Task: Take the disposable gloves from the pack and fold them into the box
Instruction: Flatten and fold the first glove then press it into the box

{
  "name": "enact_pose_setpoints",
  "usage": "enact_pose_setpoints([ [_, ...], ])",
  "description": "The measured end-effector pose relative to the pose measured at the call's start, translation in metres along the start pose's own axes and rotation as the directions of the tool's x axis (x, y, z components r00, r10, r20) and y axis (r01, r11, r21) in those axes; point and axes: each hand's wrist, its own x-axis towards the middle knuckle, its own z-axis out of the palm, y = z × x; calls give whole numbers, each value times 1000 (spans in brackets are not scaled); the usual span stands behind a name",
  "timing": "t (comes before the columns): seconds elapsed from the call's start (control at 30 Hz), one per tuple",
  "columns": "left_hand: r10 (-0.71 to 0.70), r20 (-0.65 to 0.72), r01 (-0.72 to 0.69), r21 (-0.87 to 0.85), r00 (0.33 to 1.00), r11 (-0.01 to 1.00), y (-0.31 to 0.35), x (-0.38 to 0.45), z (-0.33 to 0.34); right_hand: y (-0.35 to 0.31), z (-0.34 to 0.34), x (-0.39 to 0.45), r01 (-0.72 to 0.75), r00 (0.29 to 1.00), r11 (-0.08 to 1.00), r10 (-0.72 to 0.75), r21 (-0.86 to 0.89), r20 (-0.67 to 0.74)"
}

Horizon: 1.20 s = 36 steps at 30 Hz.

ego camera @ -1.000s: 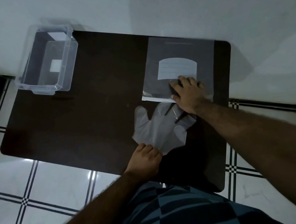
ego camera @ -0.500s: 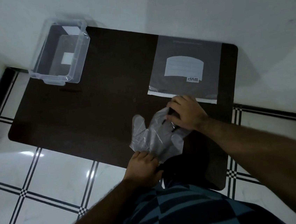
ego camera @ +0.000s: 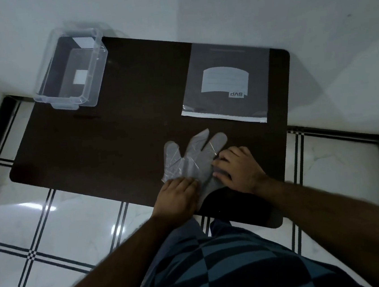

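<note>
My left hand (ego camera: pixel 177 196) is lying palm-down on the cuff end of the disposable glove (ego camera: pixel 191 161), its fingers (ego camera: pixel 185 183) held together and pressing the thin plastic flat against the table (ego camera: pixel 104 147). My right hand (ego camera: pixel 239 168) is resting on the glove's other side, just beside my left, with its fingers (ego camera: pixel 222 161) curled and slightly spread, pinning that edge; whether they are pinching a fold of the plastic or only pressing on it, I cannot tell. Between my two hands the glove is lying flat and translucent, its finger shapes fanning out past my fingertips toward the far side of the table. Further out beyond my right fingertips, apart from the glove, the grey pack (ego camera: pixel 226 81) is lying flat with its pale label showing and its light open edge turned toward my hands. Well apart, far beyond my left fingertips, the clear plastic box (ego camera: pixel 70 67) is sitting at the table's far corner, open at the top.
</note>
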Motion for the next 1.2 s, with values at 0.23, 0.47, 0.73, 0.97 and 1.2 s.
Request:
enact_pose_setpoints([
  [0.23,-67,105,68,-3,992,998,-16,33,0,-45,8,-9,-605,786,775,618,182,-16],
  [0.47,-20,146,20,-1,989,1000,-22,41,0,-75,21,-24,-759,584,591,803,274,-117],
  [0.73,21,133,-14,-56,991,998,-20,38,-5,-113,23,-38,-837,101,264,935,479,-339],
  [0.97,50,178,-46,-26,983,999,-19,36,-14,-131,42,-35,-562,827,825,562,-61,-7],
  [1.2,35,192,-30,-29,981,999,-20,38,-12,-120,41,-58,-800,591,592,805,-98,42],
])
